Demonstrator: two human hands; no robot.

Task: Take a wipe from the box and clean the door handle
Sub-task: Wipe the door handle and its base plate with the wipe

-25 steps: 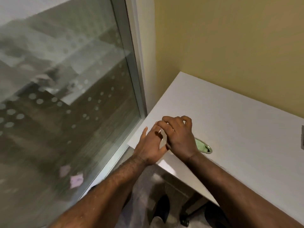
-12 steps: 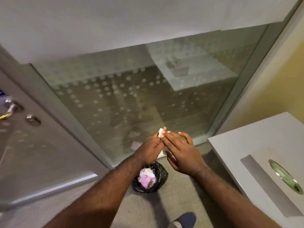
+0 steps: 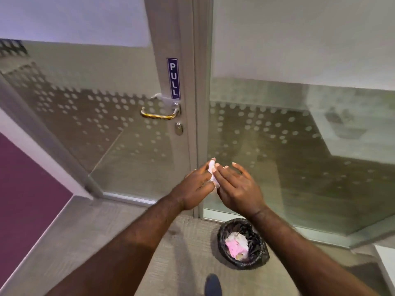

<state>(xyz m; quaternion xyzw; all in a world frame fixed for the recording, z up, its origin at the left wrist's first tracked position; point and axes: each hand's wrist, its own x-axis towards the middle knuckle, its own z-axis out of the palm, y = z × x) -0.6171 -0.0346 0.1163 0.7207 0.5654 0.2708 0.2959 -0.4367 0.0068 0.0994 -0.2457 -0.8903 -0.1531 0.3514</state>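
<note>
A small crumpled white wipe (image 3: 212, 170) sits pinched between my left hand (image 3: 193, 188) and my right hand (image 3: 237, 189), both held out in front of me at waist height. The metal lever door handle (image 3: 159, 113), silver with a brassy grip, is on the glass door's grey frame up and to the left of my hands, well apart from them. Below it is a round keyhole (image 3: 179, 128). A purple PULL label (image 3: 173, 79) runs down the frame above the handle. The wipe box is out of view.
A small bin with a black liner (image 3: 242, 244) holding pink and white paper stands on the carpet below my right forearm. Frosted dotted glass panels (image 3: 299, 135) fill the wall. A purple wall (image 3: 21, 199) is at the left. My shoe tip (image 3: 212, 285) shows at the bottom.
My view has swung left from the white desk, past the glass wall, to face the door. The handle is now near the centre. My hands still hold the wipe together.
</note>
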